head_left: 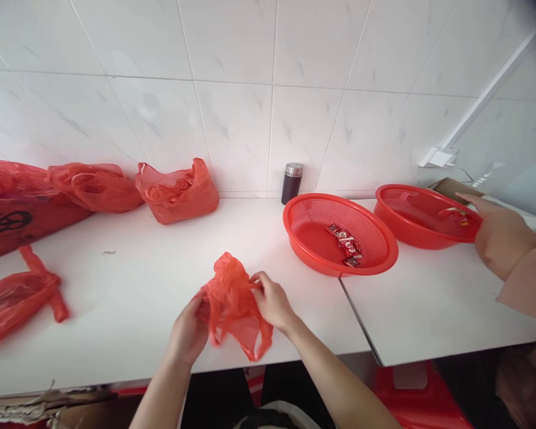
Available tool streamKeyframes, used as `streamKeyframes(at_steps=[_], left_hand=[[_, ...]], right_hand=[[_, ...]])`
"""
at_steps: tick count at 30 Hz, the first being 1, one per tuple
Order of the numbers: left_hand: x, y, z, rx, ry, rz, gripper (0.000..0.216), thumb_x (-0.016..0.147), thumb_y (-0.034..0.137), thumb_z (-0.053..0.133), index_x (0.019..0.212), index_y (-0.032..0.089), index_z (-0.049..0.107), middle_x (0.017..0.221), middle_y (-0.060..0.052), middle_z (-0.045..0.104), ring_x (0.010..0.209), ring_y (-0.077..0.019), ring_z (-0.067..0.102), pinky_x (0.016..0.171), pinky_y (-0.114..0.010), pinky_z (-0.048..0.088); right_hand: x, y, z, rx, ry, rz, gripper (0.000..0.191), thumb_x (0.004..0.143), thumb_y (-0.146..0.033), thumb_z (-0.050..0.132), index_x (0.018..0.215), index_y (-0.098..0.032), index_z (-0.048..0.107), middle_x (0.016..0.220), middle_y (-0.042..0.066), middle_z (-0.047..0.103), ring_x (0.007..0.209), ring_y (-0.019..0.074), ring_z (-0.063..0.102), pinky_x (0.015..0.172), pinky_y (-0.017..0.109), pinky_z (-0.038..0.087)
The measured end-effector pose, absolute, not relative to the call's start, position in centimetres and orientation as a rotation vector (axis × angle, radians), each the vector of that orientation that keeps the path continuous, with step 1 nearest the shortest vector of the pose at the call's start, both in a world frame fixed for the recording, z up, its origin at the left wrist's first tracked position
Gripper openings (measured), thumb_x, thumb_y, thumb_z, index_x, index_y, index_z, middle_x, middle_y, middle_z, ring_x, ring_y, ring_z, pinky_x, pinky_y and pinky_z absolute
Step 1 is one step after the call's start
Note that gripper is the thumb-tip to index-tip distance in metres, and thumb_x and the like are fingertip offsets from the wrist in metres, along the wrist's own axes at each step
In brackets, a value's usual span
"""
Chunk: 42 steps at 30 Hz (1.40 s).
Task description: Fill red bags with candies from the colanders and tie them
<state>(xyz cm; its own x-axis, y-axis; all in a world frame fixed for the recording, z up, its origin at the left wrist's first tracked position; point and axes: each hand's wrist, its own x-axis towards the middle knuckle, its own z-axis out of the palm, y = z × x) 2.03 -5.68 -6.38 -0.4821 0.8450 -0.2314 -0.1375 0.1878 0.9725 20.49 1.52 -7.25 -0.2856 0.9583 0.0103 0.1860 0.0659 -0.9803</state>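
Observation:
A crumpled red plastic bag (pixel 232 298) is held between both of my hands, above the white table near its front edge. My left hand (pixel 191 330) grips its left side, with the fingertips partly hidden behind the film. On the other side, my right hand (pixel 271 301) pinches the bag near its upper right, and the handle loops hang down toward me. To the right stands a red plastic basket (pixel 304 241) with several small red-and-white packets (pixel 347 243) lying in it.
A second red basket (pixel 411 232) stands further right, with a co-worker's hand (pixel 495 229) over it. A dark flask (pixel 291 183) is by the wall. Red bags (pixel 178 193) line the back left; a tied red bag (pixel 15 301) lies front left. A red stool (pixel 417 396) is below.

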Motion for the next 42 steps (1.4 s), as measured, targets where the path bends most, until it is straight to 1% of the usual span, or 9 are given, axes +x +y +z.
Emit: streamKeyframes(at_steps=[7,12,15,19,23,28,33,39,42], left_hand=[[-2.3,-7.6,-7.2,0.495,1.732,1.599,0.013,0.072,0.031,0.058,0.077,0.019,0.055,0.07,-0.002,0.057,0.063,-0.0172,0.057,0.062,-0.032,0.051],[1.9,-8.6,-5.9,1.112,2.073,1.637,0.052,0.07,0.032,0.07,0.119,0.026,0.056,0.132,-0.007,0.051,0.122,-0.0271,0.047,0.104,-0.043,0.037],[5.0,-8.2,-4.9,1.776,2.209,1.408,0.051,0.079,0.035,0.063,0.128,0.026,0.054,0.143,-0.011,0.044,0.131,-0.0308,0.041,0.107,-0.048,0.032],[5.2,-6.7,-4.3,1.578,2.094,1.083,0.036,0.084,0.034,0.053,0.119,0.028,0.059,0.099,-0.004,0.069,0.085,-0.0232,0.064,0.076,-0.037,0.049],[2.4,-6.1,-3.5,0.914,1.707,1.209,0.016,0.078,0.03,0.059,0.092,0.023,0.064,0.056,0.006,0.053,0.046,-0.0116,0.047,0.044,-0.021,0.036],[1.5,-6.1,-3.7,0.314,1.292,1.433,0.022,0.064,0.022,0.071,0.083,0.021,0.059,0.065,0.005,0.06,0.051,-0.0108,0.056,0.047,-0.019,0.044],[3.7,-5.7,-5.0,0.206,1.274,1.481,0.012,0.073,0.025,0.065,0.079,0.017,0.059,0.067,0.0,0.064,0.061,-0.0151,0.063,0.057,-0.024,0.051],[5.9,-6.8,-5.1,0.639,1.402,1.32,0.04,0.069,0.035,0.078,0.103,0.019,0.064,0.093,-0.006,0.072,0.086,-0.0222,0.067,0.071,-0.027,0.053],[5.1,-7.3,-5.3,0.891,1.525,1.127,0.035,0.066,0.033,0.079,0.095,0.018,0.067,0.086,-0.006,0.072,0.083,-0.0237,0.067,0.071,-0.028,0.053]], right_hand=[[24.5,3.4,-6.2,-1.086,-0.896,1.548,0.025,0.071,-0.038,0.057,0.089,-0.023,0.047,0.073,-0.002,0.057,0.065,0.0153,0.056,0.06,0.028,0.045],[23.3,2.1,-4.7,-1.071,-0.902,1.518,0.028,0.079,-0.048,0.059,0.089,-0.023,0.052,0.079,-0.002,0.059,0.071,0.0145,0.056,0.065,0.027,0.044],[22.3,1.2,-3.8,-1.063,-1.047,1.533,0.026,0.082,-0.048,0.058,0.091,-0.024,0.052,0.074,-0.004,0.056,0.066,0.013,0.052,0.061,0.026,0.041],[23.3,1.1,-2.8,-1.077,-1.33,1.543,0.024,0.083,-0.042,0.058,0.099,-0.025,0.053,0.068,-0.007,0.05,0.06,0.0118,0.047,0.06,0.025,0.038],[27.5,2.2,-1.8,-1.057,-1.732,1.413,0.036,0.075,-0.034,0.069,0.11,-0.027,0.06,0.096,-0.001,0.06,0.083,0.0151,0.056,0.079,0.03,0.043],[29.4,0.3,-0.4,-1.046,-1.819,0.937,0.009,0.084,-0.023,0.056,0.083,-0.023,0.065,0.118,0.006,0.058,0.115,0.0231,0.052,0.096,0.039,0.04],[25.0,-4.0,-1.3,-0.933,-2.002,0.757,0.02,0.088,-0.012,0.045,0.097,-0.023,0.06,0.093,0.004,0.063,0.086,0.0174,0.061,0.08,0.031,0.049],[21.5,-3.3,-6.6,-1.244,-2.493,0.465,0.023,0.08,-0.021,0.063,0.103,-0.021,0.067,0.103,0.009,0.061,0.095,0.0278,0.055,0.084,0.045,0.047],[21.6,-2.1,-7.3,-1.299,-2.523,0.455,0.027,0.074,-0.036,0.073,0.099,-0.026,0.072,0.106,0.009,0.059,0.097,0.0296,0.055,0.086,0.048,0.045]])
